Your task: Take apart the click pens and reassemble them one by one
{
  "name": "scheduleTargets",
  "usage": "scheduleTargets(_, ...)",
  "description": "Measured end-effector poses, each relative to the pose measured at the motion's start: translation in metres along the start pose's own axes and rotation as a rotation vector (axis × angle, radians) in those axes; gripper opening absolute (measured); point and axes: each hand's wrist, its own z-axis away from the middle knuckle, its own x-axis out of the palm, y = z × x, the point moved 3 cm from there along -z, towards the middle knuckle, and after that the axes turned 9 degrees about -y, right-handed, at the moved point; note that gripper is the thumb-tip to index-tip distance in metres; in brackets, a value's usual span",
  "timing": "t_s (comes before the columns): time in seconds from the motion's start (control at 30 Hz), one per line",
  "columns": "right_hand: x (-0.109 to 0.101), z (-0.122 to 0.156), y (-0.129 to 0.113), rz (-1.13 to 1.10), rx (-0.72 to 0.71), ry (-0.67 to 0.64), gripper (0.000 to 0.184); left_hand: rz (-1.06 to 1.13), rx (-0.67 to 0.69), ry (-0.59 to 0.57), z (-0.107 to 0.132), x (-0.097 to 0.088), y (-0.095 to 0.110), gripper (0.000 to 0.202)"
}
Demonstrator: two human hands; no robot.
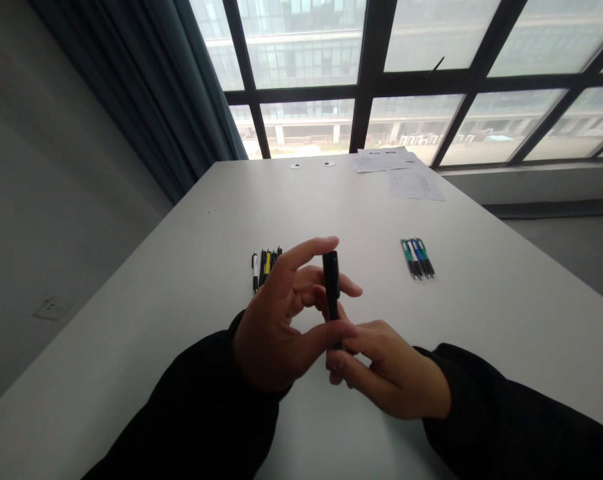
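Note:
Upright above the table, a black pen [332,283] with a clip on its side is held in both hands. My left hand [286,320] curves around it, the index fingertip resting on the top end and the thumb pressed across the lower part. Lower down, my right hand [388,367] pinches the bottom end between thumb and fingers, which hide that tip. Behind my left hand lies a group of several pens [267,263], black, white and yellow, partly covered by the hand. Farther right, several green, blue and white pens [418,259] lie side by side.
The white table [206,267] narrows toward the windows. Printed papers [414,183] lie at its far right end, and two small round white pieces [330,164] sit near the far edge. A dark blue curtain [146,87] hangs at the left beside the wall.

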Motion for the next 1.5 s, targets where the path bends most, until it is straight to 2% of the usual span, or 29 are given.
scheduleTargets(0.17,0.004,0.0,0.006,0.298,0.066,0.134,0.025,-0.089,-0.054,0.105,-0.004,-0.002,-0.012,0.088)
scheduleTargets(0.3,0.011,-0.002,0.019,0.633,0.15,0.202,0.027,-0.105,-0.125,0.157,-0.009,0.0,-0.037,0.096)
scheduleTargets(0.37,0.008,-0.001,0.034,0.758,0.267,0.207,0.029,-0.117,-0.168,0.2,-0.011,0.003,-0.057,0.106)
scheduleTargets(0.43,-0.001,0.004,0.057,0.856,0.457,0.174,0.032,-0.247,-0.225,0.305,-0.011,0.007,-0.08,0.117)
scheduleTargets(0.47,-0.008,0.009,0.071,0.903,0.583,0.149,0.033,-0.309,-0.253,0.33,-0.01,0.012,-0.091,0.113)
scheduleTargets(0.5,-0.016,0.015,0.086,0.952,0.725,0.112,0.034,-0.345,-0.276,0.323,-0.009,0.017,-0.102,0.104)
scheduleTargets(0.57,-0.035,0.03,0.111,0.981,0.859,0.12,0.033,-0.375,-0.32,0.243,-0.006,0.033,-0.123,0.083)
scheduleTargets(0.67,-0.062,0.053,0.138,1.005,0.995,0.148,0.033,-0.407,-0.311,0.097,0.0,0.056,-0.145,0.059)
scheduleTargets(0.77,-0.08,0.068,0.15,1.013,1.065,0.162,0.035,-0.399,-0.293,-0.032,0.006,0.073,-0.161,0.047)
scheduleTargets(0.93,-0.091,0.074,0.159,1.016,1.102,0.168,0.038,-0.485,-0.241,-0.136,0.008,0.083,-0.168,0.031)
scheduleTargets(1.27,-0.093,0.075,0.165,1.021,1.112,0.184,0.042,-0.512,-0.16,-0.164,0.007,0.082,-0.167,0.024)
scheduleTargets(1.5,-0.093,0.075,0.167,1.014,1.156,0.186,0.044,-0.513,-0.074,-0.129,0.012,0.083,-0.173,0.022)
